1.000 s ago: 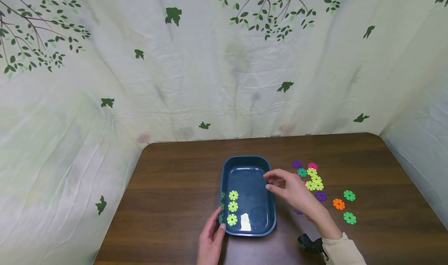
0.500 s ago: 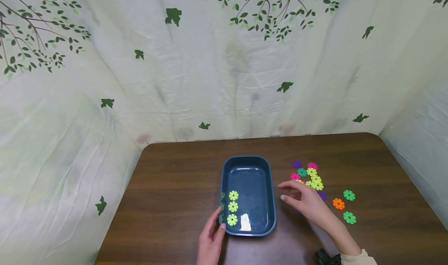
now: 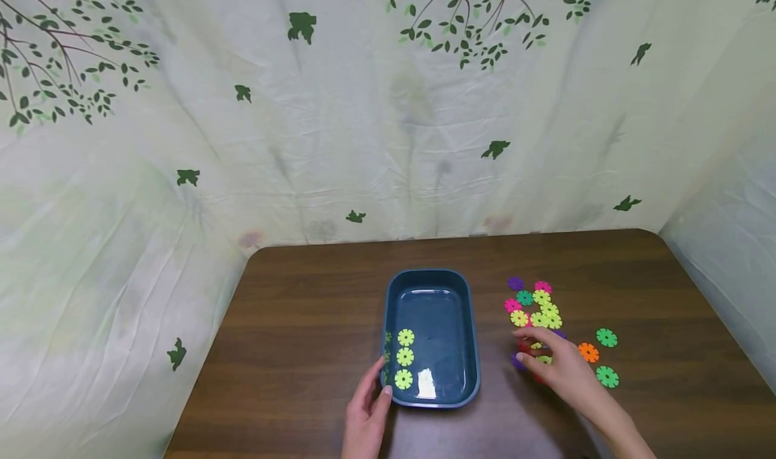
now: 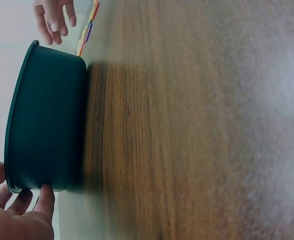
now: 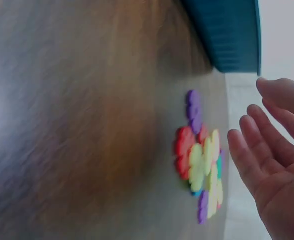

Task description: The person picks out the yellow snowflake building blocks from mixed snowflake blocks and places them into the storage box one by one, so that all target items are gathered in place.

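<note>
My left hand [image 3: 366, 412] holds the near-left corner of a dark blue tray [image 3: 451, 391], thumb on the near side and fingers along the left side. In the left wrist view its fingertips [image 4: 45, 195] touch the tray's outer wall. Three yellow-green flower-shaped discs [image 3: 405, 356] lie in a column inside, along the tray's left. My right hand [image 3: 570, 371] hovers over loose flower discs right of the tray, fingers spread and holding nothing. In the right wrist view, red [image 5: 184, 150], yellow and purple discs lie beyond its fingers. In the head view, it partly hides several of them.
More flower discs, among them a yellow one [image 3: 519, 318], a teal one [image 3: 524, 298] and a pink one [image 3: 543, 287], lie clustered beyond my right hand. An orange disc [image 3: 588, 352] and two green ones [image 3: 607, 377] lie farther right. A leaf-printed cloth [image 3: 388, 142] hangs behind the brown table [image 3: 303, 324].
My right hand has moved from the tray's right rim rightward and down over the loose discs. The left hand and the tray stay in place.
</note>
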A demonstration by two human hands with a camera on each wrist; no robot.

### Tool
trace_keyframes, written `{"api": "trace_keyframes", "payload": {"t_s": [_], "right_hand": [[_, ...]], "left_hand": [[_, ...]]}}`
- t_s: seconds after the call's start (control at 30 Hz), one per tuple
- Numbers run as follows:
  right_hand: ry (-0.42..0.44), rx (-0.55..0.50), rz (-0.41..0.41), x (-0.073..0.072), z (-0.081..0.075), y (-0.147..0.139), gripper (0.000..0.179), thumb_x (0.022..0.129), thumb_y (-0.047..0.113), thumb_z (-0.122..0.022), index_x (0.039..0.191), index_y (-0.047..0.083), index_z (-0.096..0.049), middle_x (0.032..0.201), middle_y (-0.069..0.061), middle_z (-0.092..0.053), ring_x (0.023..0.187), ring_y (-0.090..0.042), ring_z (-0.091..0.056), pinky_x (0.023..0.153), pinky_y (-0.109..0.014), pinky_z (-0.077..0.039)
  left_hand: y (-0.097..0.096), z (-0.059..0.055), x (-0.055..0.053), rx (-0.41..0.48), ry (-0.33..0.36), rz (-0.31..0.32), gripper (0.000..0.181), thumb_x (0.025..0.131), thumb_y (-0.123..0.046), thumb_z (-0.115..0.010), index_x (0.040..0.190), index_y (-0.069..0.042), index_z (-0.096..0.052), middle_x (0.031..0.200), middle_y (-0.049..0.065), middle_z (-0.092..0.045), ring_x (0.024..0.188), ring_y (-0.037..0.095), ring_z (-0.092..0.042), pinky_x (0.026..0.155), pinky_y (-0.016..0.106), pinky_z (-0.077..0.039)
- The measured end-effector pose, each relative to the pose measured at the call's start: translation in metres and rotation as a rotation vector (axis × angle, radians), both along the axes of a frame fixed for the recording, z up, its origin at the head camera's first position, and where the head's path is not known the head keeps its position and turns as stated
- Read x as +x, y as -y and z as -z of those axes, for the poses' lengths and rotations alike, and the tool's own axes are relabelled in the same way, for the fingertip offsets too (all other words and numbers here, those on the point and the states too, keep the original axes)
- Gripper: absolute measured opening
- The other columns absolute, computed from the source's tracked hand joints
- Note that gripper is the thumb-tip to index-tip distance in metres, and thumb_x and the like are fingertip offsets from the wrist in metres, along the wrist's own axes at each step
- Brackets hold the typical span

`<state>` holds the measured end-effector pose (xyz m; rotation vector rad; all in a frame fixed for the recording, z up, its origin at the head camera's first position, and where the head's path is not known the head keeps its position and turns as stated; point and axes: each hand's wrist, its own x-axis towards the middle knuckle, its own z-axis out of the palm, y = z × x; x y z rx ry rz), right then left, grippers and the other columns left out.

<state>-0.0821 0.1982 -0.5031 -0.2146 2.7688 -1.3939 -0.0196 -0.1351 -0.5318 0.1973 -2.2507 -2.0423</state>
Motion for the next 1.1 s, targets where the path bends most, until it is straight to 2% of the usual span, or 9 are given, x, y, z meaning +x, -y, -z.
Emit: {"api": "trace_keyframes", "payload": {"t_s": [0.17,0.33,0.47,0.6,0.83,1.1], "right_hand": [[-0.042,0.037,0.005,0.004,0.005,-0.011,0.035,0.086,0.012,-0.077,0.120,0.013,-0.067,0.114,-0.003,-0.067,0.101,-0.025,-0.064,0.081,-0.041,-0.057],[-0.035,0.091,0.025,0.005,0.010,-0.022,0.036,0.086,0.010,-0.076,0.120,0.014,-0.066,0.116,-0.001,-0.066,0.104,-0.023,-0.064,0.084,-0.042,-0.055],[-0.022,0.134,0.041,0.007,0.015,-0.028,0.037,0.083,0.008,-0.078,0.118,0.012,-0.067,0.112,-0.002,-0.066,0.093,-0.020,-0.066,0.078,-0.036,-0.056],[0.000,0.135,0.047,0.008,0.018,-0.033,0.037,0.079,0.004,-0.081,0.113,0.011,-0.069,0.103,0.000,-0.064,0.081,-0.013,-0.061,0.069,-0.027,-0.054],[0.004,0.153,0.041,0.006,0.022,-0.036,0.033,0.078,0.001,-0.080,0.107,0.013,-0.070,0.096,0.005,-0.060,0.077,-0.010,-0.057,0.065,-0.025,-0.051],[0.041,0.163,0.038,0.004,0.023,-0.038,0.030,0.080,0.001,-0.078,0.107,0.011,-0.071,0.094,0.003,-0.059,0.072,-0.011,-0.056,0.062,-0.025,-0.049]], "left_hand": [[0.000,0.000,0.000,0.020,-0.003,0.004,0.048,0.094,0.002,-0.060,0.141,-0.006,-0.053,0.144,0.012,-0.051,0.134,0.026,-0.043,0.100,0.017,-0.039],[0.000,0.000,0.000,0.014,0.004,0.002,0.048,0.094,0.004,-0.058,0.141,-0.007,-0.053,0.144,0.012,-0.051,0.134,0.026,-0.043,0.100,0.017,-0.039],[-0.001,-0.001,0.000,0.015,0.005,0.004,0.049,0.094,0.005,-0.057,0.141,-0.006,-0.053,0.144,0.012,-0.050,0.134,0.026,-0.043,0.100,0.017,-0.039],[-0.001,-0.001,0.000,0.007,0.001,0.007,0.048,0.094,0.004,-0.058,0.141,-0.006,-0.052,0.144,0.012,-0.051,0.133,0.026,-0.043,0.100,0.017,-0.038],[-0.001,-0.001,0.000,-0.010,0.011,-0.008,0.048,0.094,0.004,-0.058,0.140,-0.006,-0.053,0.143,0.012,-0.051,0.134,0.029,-0.042,0.101,0.016,-0.037],[-0.001,-0.002,0.001,-0.023,0.030,-0.015,0.047,0.095,0.001,-0.059,0.140,-0.007,-0.054,0.144,0.012,-0.050,0.134,0.031,-0.042,0.100,0.015,-0.036]]}}
